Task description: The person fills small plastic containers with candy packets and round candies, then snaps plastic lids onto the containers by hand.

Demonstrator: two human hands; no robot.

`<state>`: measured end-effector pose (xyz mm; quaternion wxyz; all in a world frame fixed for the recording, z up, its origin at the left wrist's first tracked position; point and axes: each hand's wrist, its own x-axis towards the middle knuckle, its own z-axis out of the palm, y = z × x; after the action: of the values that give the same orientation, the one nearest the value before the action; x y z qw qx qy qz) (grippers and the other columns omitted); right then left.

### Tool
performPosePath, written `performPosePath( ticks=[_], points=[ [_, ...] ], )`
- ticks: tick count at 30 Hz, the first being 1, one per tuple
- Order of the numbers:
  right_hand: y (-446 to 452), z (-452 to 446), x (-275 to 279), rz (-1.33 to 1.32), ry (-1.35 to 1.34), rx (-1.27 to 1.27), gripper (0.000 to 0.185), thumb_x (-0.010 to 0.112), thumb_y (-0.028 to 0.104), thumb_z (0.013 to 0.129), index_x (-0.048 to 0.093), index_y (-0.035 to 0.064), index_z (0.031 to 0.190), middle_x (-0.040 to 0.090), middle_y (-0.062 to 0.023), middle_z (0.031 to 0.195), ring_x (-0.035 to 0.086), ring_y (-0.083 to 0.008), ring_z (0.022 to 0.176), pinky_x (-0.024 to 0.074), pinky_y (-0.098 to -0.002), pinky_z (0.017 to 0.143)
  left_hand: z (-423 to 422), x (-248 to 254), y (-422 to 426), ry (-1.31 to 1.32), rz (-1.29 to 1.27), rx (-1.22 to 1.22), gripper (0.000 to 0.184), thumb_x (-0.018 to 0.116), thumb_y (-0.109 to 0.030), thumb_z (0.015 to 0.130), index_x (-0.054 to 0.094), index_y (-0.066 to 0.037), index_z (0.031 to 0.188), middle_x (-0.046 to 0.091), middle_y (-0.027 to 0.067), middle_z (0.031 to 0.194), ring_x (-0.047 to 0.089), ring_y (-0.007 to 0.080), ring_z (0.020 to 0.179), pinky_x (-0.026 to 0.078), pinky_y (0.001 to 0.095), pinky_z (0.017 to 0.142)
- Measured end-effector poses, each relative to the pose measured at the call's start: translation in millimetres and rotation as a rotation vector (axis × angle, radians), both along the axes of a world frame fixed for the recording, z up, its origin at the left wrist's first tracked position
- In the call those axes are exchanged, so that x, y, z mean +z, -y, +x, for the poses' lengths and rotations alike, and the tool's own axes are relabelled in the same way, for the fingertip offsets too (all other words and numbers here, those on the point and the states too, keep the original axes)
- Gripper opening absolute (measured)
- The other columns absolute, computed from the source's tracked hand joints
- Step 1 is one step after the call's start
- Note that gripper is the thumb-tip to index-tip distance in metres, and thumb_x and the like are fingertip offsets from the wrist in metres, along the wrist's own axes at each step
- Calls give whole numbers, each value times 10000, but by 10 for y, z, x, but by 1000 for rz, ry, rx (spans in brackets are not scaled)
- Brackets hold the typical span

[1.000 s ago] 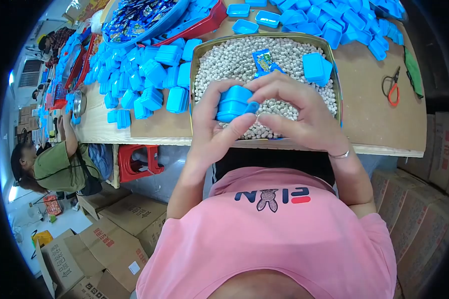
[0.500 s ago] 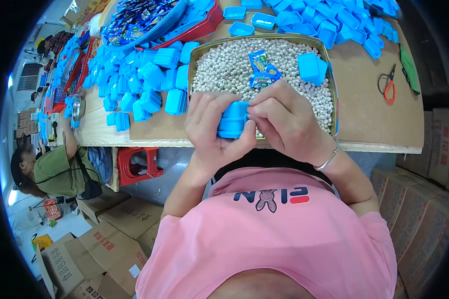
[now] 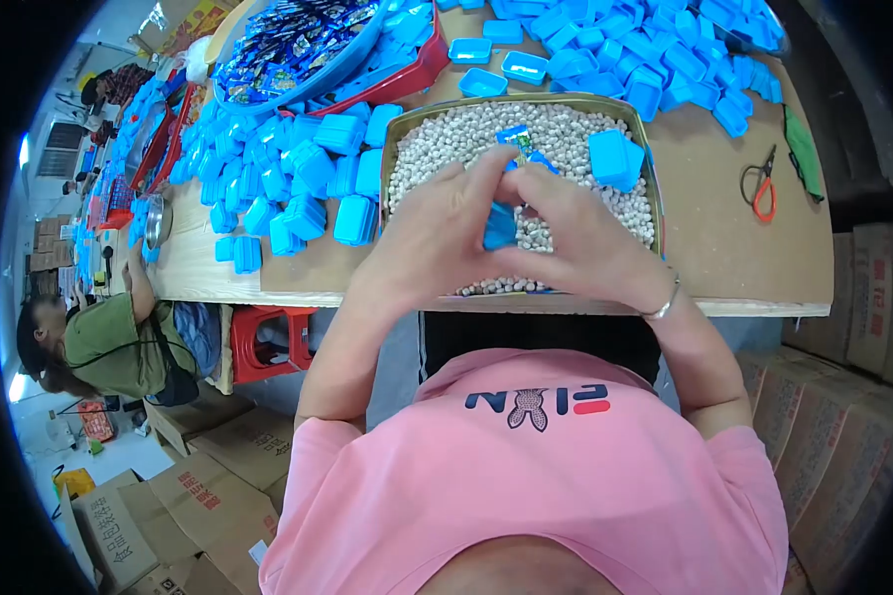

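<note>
A small blue plastic box [image 3: 499,228] shows between my hands, largely covered by my fingers. My left hand [image 3: 429,236] wraps around its left side. From the right, my right hand [image 3: 583,226] curves in, thumb at the near end of the box and fingertips at its far end. Both hands are above a shallow tray [image 3: 655,213] filled with small whitish balls [image 3: 446,129]. Just beyond my fingers, blue printed sachets [image 3: 514,137] lie on the balls, partly hidden. Another blue box [image 3: 615,161] rests on the balls at the right.
Closed blue boxes [image 3: 298,164] are heaped left of the tray; open blue shells [image 3: 655,55] pile up behind it. A blue basin [image 3: 318,91] of sachets stands at the back left. Orange-handled scissors [image 3: 761,193] lie right. Another person [image 3: 119,342] works at far left.
Both hands have moved forward over the tray with the box, and now cover more of it. The right fingers have shifted from a pinch at the box's edge to a wider curve around it.
</note>
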<state>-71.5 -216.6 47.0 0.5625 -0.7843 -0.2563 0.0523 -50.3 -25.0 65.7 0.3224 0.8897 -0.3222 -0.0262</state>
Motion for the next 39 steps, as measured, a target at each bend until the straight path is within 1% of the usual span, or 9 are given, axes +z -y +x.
performPosePath(
  ticks=[2, 6, 11, 12, 16, 22, 27, 32, 39],
  points=[
    [-34, 2, -50, -81, 10, 9, 399, 709, 47, 752, 582, 26, 1130, 610, -60, 1094, 585, -162, 1002, 487, -294, 878, 32, -15, -16, -20, 27, -32, 808, 820, -33, 580, 463, -102, 1302, 641, 87, 923, 625, 206, 813, 489, 296, 709],
    [-60, -88, -192, 567, -294, -139, 430, 715, 29, 745, 572, 15, 1150, 615, -63, 1066, 591, -168, 976, 490, -295, 872, -37, -222, -76, -635, -945, 181, 641, 806, -138, 676, 515, -52, 1241, 632, 96, 1021, 639, 289, 830, 490, 319, 713],
    [-187, -146, -196, 459, -114, -317, 347, 696, -19, 750, 607, 21, 1083, 618, -65, 997, 580, -171, 862, 486, -284, 766, -216, -440, 101, -828, -1260, 399, 546, 772, -126, 735, 537, -40, 1221, 614, 110, 1023, 613, 291, 855, 479, 342, 739],
    [-165, -156, -172, 455, -121, -318, 347, 696, -19, 750, 607, 21, 1083, 618, -65, 997, 580, -171, 862, 486, -284, 766, -226, -436, 87, -835, -1262, 403, 546, 772, -126, 735, 537, -40, 1221, 614, 110, 1023, 613, 291, 855, 479, 342, 739],
    [19, -79, 87, -23, 399, -189, 237, 669, -56, 751, 653, 38, 968, 621, -60, 926, 558, -171, 775, 461, -278, 682, -140, -339, -43, 5, -323, 65, 455, 726, -109, 778, 551, -16, 1187, 596, 109, 972, 571, 274, 849, 462, 360, 751],
    [-10, -117, 88, -81, 475, -170, 216, 644, -103, 730, 674, 55, 874, 627, -50, 889, 564, -172, 747, 452, -269, 650, -148, -358, -51, 82, -299, 48, 433, 713, -103, 790, 549, -13, 1180, 570, 109, 928, 531, 255, 814, 450, 365, 742],
    [-45, -96, 12, 36, 384, -231, 231, 639, -127, 703, 663, 49, 851, 630, -43, 862, 562, -174, 717, 450, -264, 627, -158, -469, 60, 13, -478, 122, 448, 730, -81, 735, 555, -15, 1142, 564, 103, 921, 523, 250, 796, 445, 350, 729],
    [-59, -51, -203, 152, 307, -191, 239, 633, -143, 681, 641, 59, 807, 635, -49, 873, 567, -165, 720, 453, -265, 627, -133, -521, 136, 226, -474, 121, 452, 715, -48, 680, 559, -26, 1104, 557, 95, 918, 522, 232, 793, 443, 315, 716],
    [-212, -111, -322, 211, 499, -276, 253, 613, -149, 679, 603, 72, 801, 630, -52, 884, 574, -174, 728, 458, -271, 629, -332, -503, 215, 111, -695, 290, 417, 682, -34, 622, 549, -49, 1017, 561, 84, 903, 524, 205, 758, 445, 282, 684]
  ],
)
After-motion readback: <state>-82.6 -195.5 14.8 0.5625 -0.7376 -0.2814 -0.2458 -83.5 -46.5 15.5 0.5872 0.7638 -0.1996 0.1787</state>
